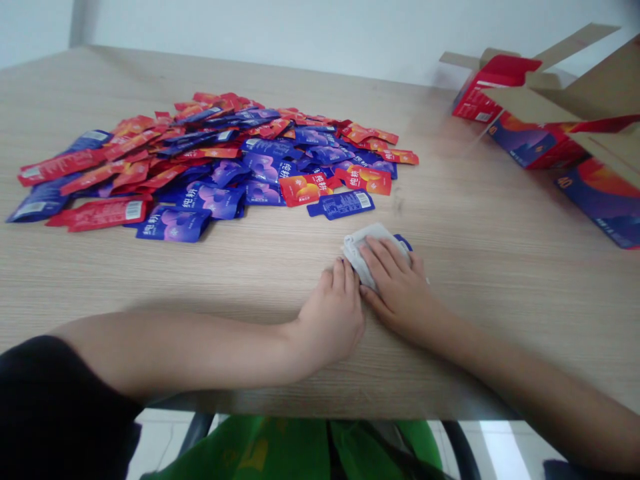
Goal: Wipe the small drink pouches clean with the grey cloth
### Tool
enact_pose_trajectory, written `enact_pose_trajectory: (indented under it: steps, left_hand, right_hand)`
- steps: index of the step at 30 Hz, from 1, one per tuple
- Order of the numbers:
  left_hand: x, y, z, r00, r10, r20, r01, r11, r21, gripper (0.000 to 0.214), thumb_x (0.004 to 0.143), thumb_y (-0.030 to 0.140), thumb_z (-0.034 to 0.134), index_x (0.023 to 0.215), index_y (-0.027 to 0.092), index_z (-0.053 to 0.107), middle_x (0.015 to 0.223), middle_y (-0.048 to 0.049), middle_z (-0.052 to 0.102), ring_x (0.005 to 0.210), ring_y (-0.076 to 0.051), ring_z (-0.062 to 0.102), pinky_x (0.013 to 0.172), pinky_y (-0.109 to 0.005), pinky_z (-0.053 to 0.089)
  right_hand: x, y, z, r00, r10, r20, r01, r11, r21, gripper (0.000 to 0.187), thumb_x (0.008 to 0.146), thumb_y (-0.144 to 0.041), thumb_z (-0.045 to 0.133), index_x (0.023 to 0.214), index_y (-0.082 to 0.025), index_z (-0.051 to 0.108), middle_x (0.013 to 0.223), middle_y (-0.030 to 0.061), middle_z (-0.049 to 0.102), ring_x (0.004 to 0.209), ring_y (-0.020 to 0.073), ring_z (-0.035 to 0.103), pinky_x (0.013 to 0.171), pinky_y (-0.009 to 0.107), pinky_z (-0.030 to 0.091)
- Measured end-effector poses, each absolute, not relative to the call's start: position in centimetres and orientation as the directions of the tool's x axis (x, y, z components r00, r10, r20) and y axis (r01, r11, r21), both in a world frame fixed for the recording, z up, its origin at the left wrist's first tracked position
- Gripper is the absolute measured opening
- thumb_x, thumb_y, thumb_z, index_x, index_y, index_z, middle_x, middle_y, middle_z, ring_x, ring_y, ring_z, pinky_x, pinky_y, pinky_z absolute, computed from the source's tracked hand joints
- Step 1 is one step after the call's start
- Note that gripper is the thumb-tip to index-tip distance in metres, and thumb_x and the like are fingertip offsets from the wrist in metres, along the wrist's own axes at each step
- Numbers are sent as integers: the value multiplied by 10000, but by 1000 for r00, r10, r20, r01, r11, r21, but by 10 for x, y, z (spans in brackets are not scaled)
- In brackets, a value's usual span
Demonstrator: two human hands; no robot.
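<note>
My right hand [400, 283] presses a folded white cloth [363, 240] against the table, its fingers lying over the cloth. From under the cloth's right side pokes a corner of a blue pouch [404, 241]; most of that pouch is covered. My left hand [337, 307] is closed at the cloth's lower left edge, fingertips pinched down where the pouch's other end seems to be. Just beyond the cloth lies a loose blue pouch [347, 204] with its printed back up. A wide pile of red-orange pouches [363, 180] and blue pouches spreads behind it.
On the right stand open cartons with raised flaps: a red box [483, 93] at the back, a blue and red carton [533, 143], and another blue carton [603, 200] nearer. A white wall [300, 33] borders the table's [225, 280] far edge.
</note>
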State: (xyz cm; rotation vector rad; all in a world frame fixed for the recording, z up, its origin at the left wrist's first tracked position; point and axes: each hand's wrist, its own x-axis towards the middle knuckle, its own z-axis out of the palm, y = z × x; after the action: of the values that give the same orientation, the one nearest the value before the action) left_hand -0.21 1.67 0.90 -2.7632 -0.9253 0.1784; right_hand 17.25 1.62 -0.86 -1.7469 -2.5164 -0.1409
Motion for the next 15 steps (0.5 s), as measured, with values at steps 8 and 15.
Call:
enact_pose_trajectory:
  steps: [8,15]
  left_hand:
    - [-2,19,6,807,589,-42,560,-786,-260,611,959,313,399,1409,-99,430,1418,-326,476,1312,-419,493,1009,-475,454]
    - [-2,21,10,822,570,-25,550,-803,-228,509,947,287,431,1263,-80,586,1293,-311,595,1229,-406,563,966,-465,470]
  right_hand:
    - [189,24,-10,-244,959,143,970,241,40,659,993,-483,315,1493,-54,330,1566,201,351,1444,320,291,1067,559,297]
    - [169,11,-7,-403,909,110,915,402,35,563,993,-392,321,1481,-118,382,1583,147,344,1455,291,278,1098,544,256]
